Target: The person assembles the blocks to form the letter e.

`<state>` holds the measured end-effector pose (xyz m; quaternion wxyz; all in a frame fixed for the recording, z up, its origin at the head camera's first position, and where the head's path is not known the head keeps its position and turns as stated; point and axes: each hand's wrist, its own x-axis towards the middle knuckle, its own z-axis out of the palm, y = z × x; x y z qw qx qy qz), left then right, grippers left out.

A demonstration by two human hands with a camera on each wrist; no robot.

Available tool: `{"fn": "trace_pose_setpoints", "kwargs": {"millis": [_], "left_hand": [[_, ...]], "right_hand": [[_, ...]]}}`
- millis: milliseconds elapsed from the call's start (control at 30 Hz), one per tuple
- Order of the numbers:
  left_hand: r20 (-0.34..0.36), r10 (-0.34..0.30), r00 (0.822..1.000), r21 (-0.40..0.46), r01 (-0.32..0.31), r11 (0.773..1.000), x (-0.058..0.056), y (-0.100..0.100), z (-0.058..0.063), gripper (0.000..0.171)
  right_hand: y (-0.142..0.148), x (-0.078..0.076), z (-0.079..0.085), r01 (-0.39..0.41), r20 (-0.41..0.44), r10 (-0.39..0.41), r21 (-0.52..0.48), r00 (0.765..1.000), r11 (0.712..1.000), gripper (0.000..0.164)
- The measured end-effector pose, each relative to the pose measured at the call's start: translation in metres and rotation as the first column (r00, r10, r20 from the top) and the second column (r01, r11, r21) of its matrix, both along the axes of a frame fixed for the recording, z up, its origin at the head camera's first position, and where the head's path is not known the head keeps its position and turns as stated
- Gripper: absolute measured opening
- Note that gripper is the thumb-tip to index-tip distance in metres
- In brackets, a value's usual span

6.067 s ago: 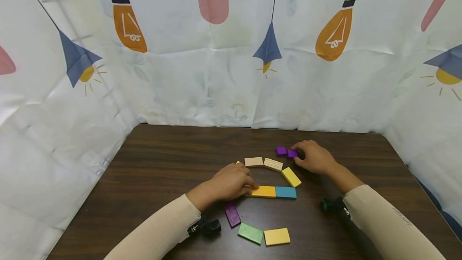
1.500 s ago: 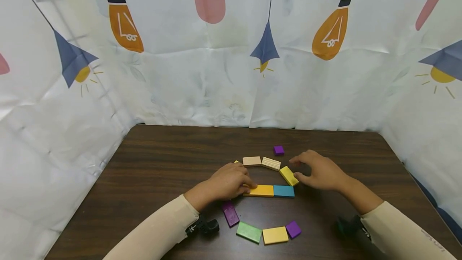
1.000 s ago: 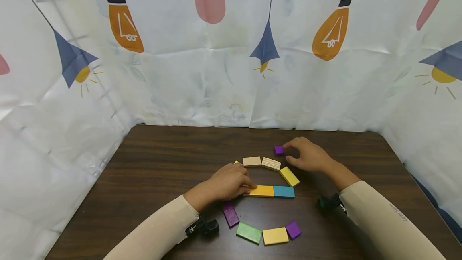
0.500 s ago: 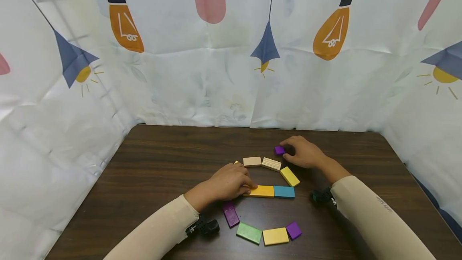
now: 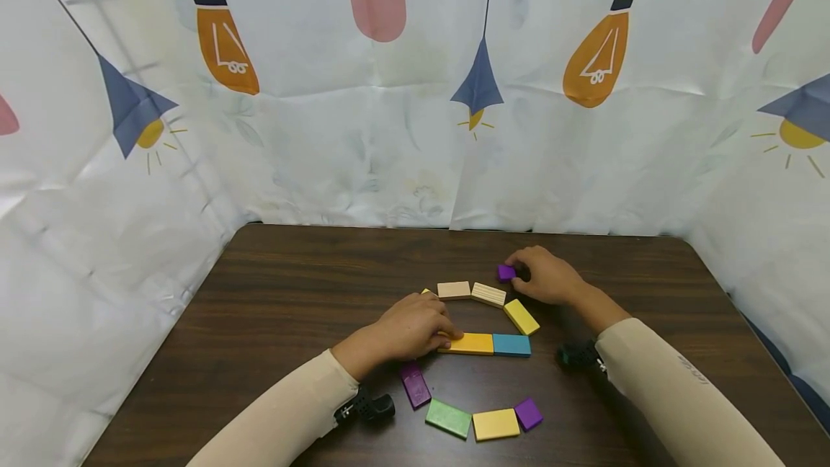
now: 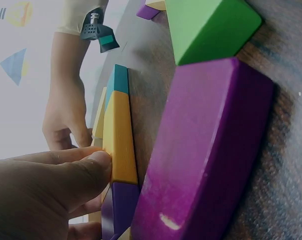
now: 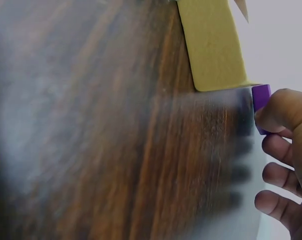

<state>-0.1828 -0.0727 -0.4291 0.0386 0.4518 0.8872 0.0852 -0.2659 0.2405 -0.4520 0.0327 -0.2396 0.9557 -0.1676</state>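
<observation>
My right hand pinches a small purple block between thumb and fingers, behind the curved row; the right wrist view shows the thumb across this purple block. My left hand holds an orange block, with thumb and index finger at its edge in the left wrist view. A blue block adjoins its right end, and a purple block its other end, hidden from the head view. Behind lie two pale wood blocks and a slanted yellow block.
In front, a darker purple block, a green block, a yellow block and a small purple block form a curve on the brown table. A printed white cloth hangs behind and beside the table.
One small purple block went from the back to the front curve's right end. My right hand returned to the other, gripped it and shifted it slightly right and nearer. The left hand stayed put.
</observation>
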Motion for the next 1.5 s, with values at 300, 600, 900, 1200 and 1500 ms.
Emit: {"fn": "trace_pose_setpoints", "kwargs": {"millis": [300,600,900,1200,1500], "left_hand": [[-0.003,0.002,1.000,-0.003,-0.002,1.000,0.000,0.000,0.000,0.022],[0.005,0.008,1.000,0.003,-0.008,1.000,0.000,0.000,-0.001,0.022],[0.011,0.005,1.000,0.010,-0.005,1.000,-0.001,0.000,-0.002,0.021],[0.004,-0.008,1.000,0.007,0.008,1.000,-0.003,0.001,-0.003,0.022],[0.017,0.004,1.000,0.003,-0.004,1.000,-0.002,0.002,-0.002,0.022]], "right_hand": [[0.012,0.017,0.006,-0.024,-0.041,0.023,-0.013,0.999,1.000,0.035],[0.017,0.044,0.015,-0.061,-0.085,0.059,-0.018,0.995,0.998,0.034],[0.020,0.070,0.019,-0.109,-0.138,0.104,-0.024,0.985,0.994,0.033],[0.027,0.097,0.026,-0.125,-0.176,0.116,-0.042,0.978,0.991,0.034],[0.034,0.119,0.023,-0.160,-0.186,0.149,-0.045,0.971,0.986,0.036]]}}
